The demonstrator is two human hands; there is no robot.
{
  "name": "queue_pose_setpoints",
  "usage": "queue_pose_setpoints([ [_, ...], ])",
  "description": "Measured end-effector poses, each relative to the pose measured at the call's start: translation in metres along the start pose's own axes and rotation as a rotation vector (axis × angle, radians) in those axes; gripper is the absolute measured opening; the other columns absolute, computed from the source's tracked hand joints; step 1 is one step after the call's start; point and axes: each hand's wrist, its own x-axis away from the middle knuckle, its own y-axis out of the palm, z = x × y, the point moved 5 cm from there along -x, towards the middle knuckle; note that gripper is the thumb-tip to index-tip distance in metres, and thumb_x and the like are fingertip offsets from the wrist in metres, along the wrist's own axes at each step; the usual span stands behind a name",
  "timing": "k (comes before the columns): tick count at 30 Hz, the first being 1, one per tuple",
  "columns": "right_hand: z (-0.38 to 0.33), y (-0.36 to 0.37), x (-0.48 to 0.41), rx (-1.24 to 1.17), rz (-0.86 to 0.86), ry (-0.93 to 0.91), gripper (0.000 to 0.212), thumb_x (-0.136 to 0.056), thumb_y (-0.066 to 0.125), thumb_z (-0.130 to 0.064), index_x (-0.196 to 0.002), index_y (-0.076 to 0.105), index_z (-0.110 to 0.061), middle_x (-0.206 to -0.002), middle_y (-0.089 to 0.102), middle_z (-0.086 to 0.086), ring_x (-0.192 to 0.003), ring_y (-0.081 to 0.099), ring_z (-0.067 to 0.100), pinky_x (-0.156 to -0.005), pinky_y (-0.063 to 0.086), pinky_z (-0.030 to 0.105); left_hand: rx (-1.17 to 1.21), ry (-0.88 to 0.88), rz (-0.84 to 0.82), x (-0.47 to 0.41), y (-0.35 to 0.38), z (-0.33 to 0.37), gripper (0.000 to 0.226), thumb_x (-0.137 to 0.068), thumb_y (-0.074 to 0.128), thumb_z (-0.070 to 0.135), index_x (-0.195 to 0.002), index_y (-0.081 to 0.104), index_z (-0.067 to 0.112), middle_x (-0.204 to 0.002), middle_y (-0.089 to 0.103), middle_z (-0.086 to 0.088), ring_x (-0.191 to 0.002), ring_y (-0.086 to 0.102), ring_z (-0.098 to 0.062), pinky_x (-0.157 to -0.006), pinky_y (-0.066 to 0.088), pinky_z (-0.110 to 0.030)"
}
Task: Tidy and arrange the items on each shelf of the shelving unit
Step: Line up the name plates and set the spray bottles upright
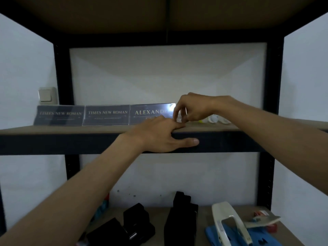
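Observation:
Three dark acrylic name signs stand in a row on the upper shelf (88, 129): two reading TIMES NEW ROMAN (59, 114) (106, 114) and one reading ALEXAND... (149, 112). My left hand (159, 135) rests flat on the shelf's front edge, thumb against the dark rail. My right hand (191, 109) hovers just right of the third sign, fingertips pinching a small white object (180, 118) that is mostly hidden. Several small white round pieces (213, 119) lie behind my right hand, with something yellow among them.
The lower shelf (204, 215) holds black holders (182, 215) (136, 222), a white and blue hole punch (230, 226), and small red items (260, 213) at the right. Dark uprights (273, 77) frame both sides. A wall switch (46, 95) sits at the left.

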Motion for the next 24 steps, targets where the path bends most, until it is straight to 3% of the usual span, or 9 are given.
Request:
queue_pose_setpoints([
  [3, 0.011, -0.006, -0.003, -0.073, 0.079, -0.003, 0.019, -0.087, 0.075, -0.026, -0.103, 0.075, -0.036, -0.093, 0.07, -0.004, -0.078, 0.062, 0.004, -0.077, 0.051, 0.029, -0.01, -0.012, 0.016, 0.002, 0.002, -0.001, 0.079, -0.075, 0.033, 0.092, -0.134, 0.054, 0.044, -0.076, 0.054, 0.02, -0.083, 0.057, -0.005, -0.094, 0.05, -0.042],
  [6, 0.025, -0.019, -0.002, -0.207, 0.204, 0.04, 0.018, -0.089, 0.075, -0.024, -0.104, 0.075, -0.033, -0.104, 0.068, -0.01, -0.087, 0.063, -0.001, -0.082, 0.049, 0.025, -0.006, -0.031, 0.023, 0.002, 0.003, -0.001, 0.08, -0.075, 0.035, 0.092, -0.136, 0.053, 0.043, -0.111, 0.066, 0.012, -0.103, 0.06, -0.012, -0.098, 0.048, -0.043],
  [8, 0.032, -0.028, 0.0, -0.345, 0.288, 0.073, 0.018, -0.091, 0.072, -0.016, -0.107, 0.074, -0.022, -0.101, 0.07, -0.009, -0.089, 0.066, 0.001, -0.074, 0.049, 0.016, -0.03, -0.053, 0.013, 0.002, 0.003, -0.001, 0.086, -0.075, 0.034, 0.09, -0.142, 0.048, 0.039, -0.123, 0.065, 0.006, -0.112, 0.058, -0.017, -0.101, 0.046, -0.044],
  [11, 0.041, -0.033, 0.001, -0.5, 0.347, 0.139, 0.016, -0.092, 0.07, -0.011, -0.108, 0.072, -0.013, -0.098, 0.073, 0.0, -0.08, 0.07, 0.008, -0.06, 0.049, 0.013, -0.035, -0.063, 0.011, 0.003, 0.002, 0.0, 0.087, -0.075, 0.035, 0.09, -0.145, 0.046, 0.038, -0.123, 0.065, 0.004, -0.115, 0.057, -0.019, -0.102, 0.045, -0.043],
  [15, 0.052, -0.028, -0.005, -0.616, 0.416, 0.247, 0.015, -0.093, 0.069, -0.016, -0.108, 0.07, -0.013, -0.096, 0.075, 0.005, -0.083, 0.073, 0.025, -0.066, 0.052, 0.032, -0.026, -0.078, -0.003, 0.002, 0.004, -0.003, 0.087, -0.076, 0.036, 0.09, -0.145, 0.046, 0.038, -0.128, 0.063, 0.003, -0.121, 0.055, -0.02, -0.105, 0.042, -0.045],
  [20, 0.058, -0.023, -0.008, -0.678, 0.437, 0.33, 0.019, -0.093, 0.068, -0.021, -0.111, 0.068, -0.015, -0.096, 0.074, 0.007, -0.075, 0.071, 0.021, -0.068, 0.056, 0.033, -0.017, -0.083, -0.027, 0.0, 0.004, -0.005, 0.088, -0.076, 0.037, 0.09, -0.148, 0.042, 0.038, -0.142, 0.056, 0.004, -0.128, 0.051, -0.021, -0.108, 0.041, -0.044],
  [24, 0.061, -0.019, -0.009, -0.643, 0.402, 0.368, 0.023, -0.093, 0.068, -0.025, -0.115, 0.065, -0.019, -0.098, 0.073, 0.005, -0.08, 0.073, 0.023, -0.07, 0.055, 0.034, -0.005, -0.07, -0.033, -0.001, 0.005, -0.004, 0.089, -0.077, 0.037, 0.089, -0.148, 0.042, 0.036, -0.142, 0.055, 0.004, -0.126, 0.052, -0.019, -0.107, 0.043, -0.045],
])
